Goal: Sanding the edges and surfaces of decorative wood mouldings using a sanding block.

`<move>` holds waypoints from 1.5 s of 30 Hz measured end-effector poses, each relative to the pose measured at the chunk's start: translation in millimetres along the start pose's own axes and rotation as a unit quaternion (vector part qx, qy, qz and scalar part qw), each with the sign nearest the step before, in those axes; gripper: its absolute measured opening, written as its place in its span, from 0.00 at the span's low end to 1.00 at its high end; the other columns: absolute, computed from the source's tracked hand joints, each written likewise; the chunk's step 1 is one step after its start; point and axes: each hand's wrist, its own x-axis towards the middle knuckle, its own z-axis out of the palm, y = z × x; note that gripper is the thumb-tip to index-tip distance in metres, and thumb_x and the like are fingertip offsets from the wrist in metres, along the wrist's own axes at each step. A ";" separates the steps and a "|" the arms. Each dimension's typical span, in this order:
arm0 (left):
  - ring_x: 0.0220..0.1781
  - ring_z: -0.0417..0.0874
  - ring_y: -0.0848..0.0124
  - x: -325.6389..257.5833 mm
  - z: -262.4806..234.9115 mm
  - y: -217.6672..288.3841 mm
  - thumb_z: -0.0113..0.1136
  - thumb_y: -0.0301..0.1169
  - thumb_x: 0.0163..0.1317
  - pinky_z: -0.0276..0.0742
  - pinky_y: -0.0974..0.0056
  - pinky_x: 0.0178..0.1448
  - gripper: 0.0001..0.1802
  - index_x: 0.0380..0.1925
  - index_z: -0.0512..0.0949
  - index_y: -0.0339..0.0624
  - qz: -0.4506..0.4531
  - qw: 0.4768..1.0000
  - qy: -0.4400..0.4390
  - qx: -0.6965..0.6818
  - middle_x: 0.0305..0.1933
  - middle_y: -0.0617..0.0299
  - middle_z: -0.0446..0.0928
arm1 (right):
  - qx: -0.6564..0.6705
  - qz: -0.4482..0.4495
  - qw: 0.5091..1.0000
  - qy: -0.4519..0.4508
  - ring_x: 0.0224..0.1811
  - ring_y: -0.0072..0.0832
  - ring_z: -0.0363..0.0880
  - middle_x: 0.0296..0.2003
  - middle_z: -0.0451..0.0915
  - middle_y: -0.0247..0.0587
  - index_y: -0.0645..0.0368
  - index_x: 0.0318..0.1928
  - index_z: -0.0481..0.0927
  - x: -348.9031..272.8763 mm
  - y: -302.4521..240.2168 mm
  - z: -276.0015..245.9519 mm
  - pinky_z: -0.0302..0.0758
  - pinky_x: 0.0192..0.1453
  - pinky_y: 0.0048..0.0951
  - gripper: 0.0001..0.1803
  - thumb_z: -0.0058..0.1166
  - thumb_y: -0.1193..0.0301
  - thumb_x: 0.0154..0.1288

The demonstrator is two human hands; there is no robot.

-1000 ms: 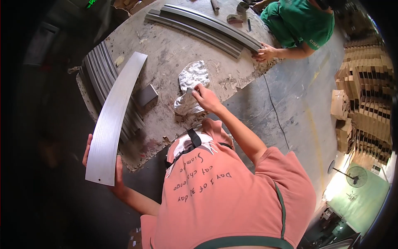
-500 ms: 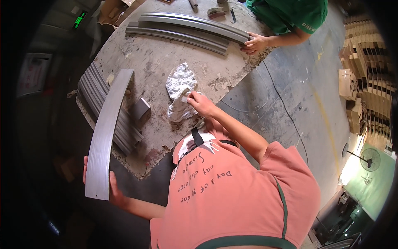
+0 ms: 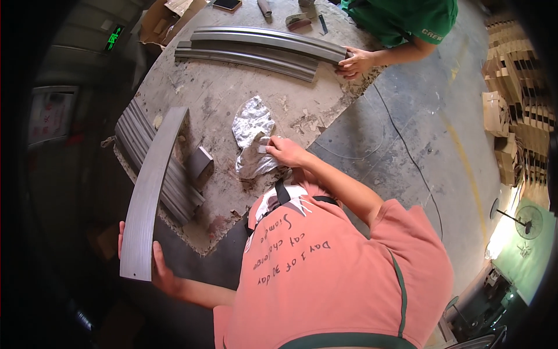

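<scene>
A long, slightly curved grey metal strip with a small hole at its near end rests in my left hand. Thumb and fingers grip its two edges near that end, and its far end reaches over the table. My right hand is closed in a pinch on a small pale piece, too small to identify surely. Below it lies a crumpled silvery-white cloth on the worn table. Between strip and cloth stands a small dark block with a pale face.
Several ribbed grey metal profiles lie stacked under the strip. Across the table, a co-worker's hand touches two more long profiles. A phone and small tools lie at the far edge. A cable crosses the floor.
The whole view has shifted slightly, so the table sits lower in the picture. My right hand has moved a little to the right. Both holds stay the same.
</scene>
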 end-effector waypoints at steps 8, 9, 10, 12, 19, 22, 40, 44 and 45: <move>0.75 0.70 0.56 -3.9 4.9 -24.4 0.57 0.21 0.63 0.61 0.53 0.79 0.34 0.70 0.63 0.29 -0.045 0.993 0.066 -0.082 0.74 0.44 0.69 | 0.031 -0.005 0.999 0.025 0.46 0.51 0.82 0.41 0.84 0.57 0.62 0.51 0.77 4.9 -9.3 -7.1 0.76 0.52 0.45 0.22 0.51 0.54 0.74; 0.75 0.70 0.56 -3.3 4.0 -27.1 0.57 0.21 0.63 0.60 0.53 0.79 0.34 0.70 0.63 0.29 -0.056 0.990 0.076 -0.107 0.74 0.44 0.69 | 0.033 -0.003 0.999 0.030 0.42 0.45 0.83 0.39 0.84 0.53 0.61 0.50 0.78 7.8 -7.5 -7.0 0.76 0.49 0.41 0.21 0.51 0.54 0.74; 0.75 0.70 0.56 -3.2 3.9 -28.0 0.57 0.21 0.63 0.60 0.53 0.79 0.34 0.70 0.63 0.29 -0.055 0.989 0.081 -0.106 0.74 0.44 0.69 | 0.028 0.001 0.999 0.033 0.41 0.37 0.82 0.36 0.83 0.47 0.61 0.49 0.78 9.2 -5.4 -6.2 0.76 0.47 0.38 0.21 0.52 0.54 0.74; 0.76 0.69 0.56 -2.8 5.9 -25.7 0.57 0.20 0.63 0.59 0.53 0.79 0.34 0.70 0.63 0.29 -0.076 0.983 0.105 -0.133 0.73 0.44 0.70 | 0.058 0.004 0.998 0.015 0.41 0.33 0.83 0.37 0.84 0.44 0.61 0.49 0.78 10.7 -13.0 -7.6 0.76 0.46 0.36 0.20 0.52 0.55 0.75; 0.77 0.68 0.53 28.1 4.9 -9.1 0.65 0.25 0.54 0.64 0.52 0.77 0.41 0.69 0.62 0.32 0.023 0.998 -0.002 -0.067 0.75 0.41 0.66 | 0.297 0.005 0.955 0.000 0.45 0.25 0.86 0.43 0.85 0.40 0.62 0.49 0.76 25.6 -19.3 -11.8 0.80 0.46 0.28 0.16 0.52 0.59 0.78; 0.77 0.68 0.51 40.7 -0.9 1.8 0.70 0.29 0.52 0.63 0.51 0.78 0.43 0.67 0.62 0.34 0.063 0.994 -0.072 -0.046 0.75 0.38 0.66 | 0.426 0.061 0.900 -0.073 0.53 0.30 0.85 0.54 0.84 0.43 0.56 0.55 0.76 23.3 -37.0 -18.2 0.79 0.54 0.34 0.18 0.50 0.56 0.79; 0.69 0.79 0.46 16.3 -6.6 -27.3 0.80 0.30 0.46 0.74 0.50 0.70 0.33 0.55 0.79 0.39 0.117 0.962 -0.168 -0.184 0.64 0.43 0.79 | 0.611 -0.046 0.774 -0.162 0.60 0.34 0.81 0.57 0.82 0.39 0.49 0.59 0.75 30.3 -154.2 34.9 0.79 0.57 0.36 0.18 0.48 0.54 0.80; 0.67 0.80 0.47 18.1 -24.4 -29.2 0.76 0.22 0.45 0.77 0.50 0.68 0.32 0.54 0.80 0.45 0.189 0.948 -0.229 -0.118 0.62 0.53 0.81 | 0.583 -0.089 0.797 -0.129 0.57 0.34 0.84 0.62 0.78 0.39 0.50 0.67 0.68 16.5 -185.6 59.6 0.81 0.52 0.32 0.24 0.47 0.53 0.80; 0.67 0.80 0.48 17.1 -28.9 -31.2 0.75 0.20 0.44 0.78 0.51 0.68 0.32 0.54 0.81 0.47 0.205 0.943 -0.245 -0.093 0.62 0.56 0.81 | 0.579 -0.088 0.800 -0.130 0.57 0.34 0.84 0.62 0.78 0.39 0.50 0.67 0.68 17.1 -191.9 63.1 0.81 0.52 0.32 0.24 0.47 0.53 0.80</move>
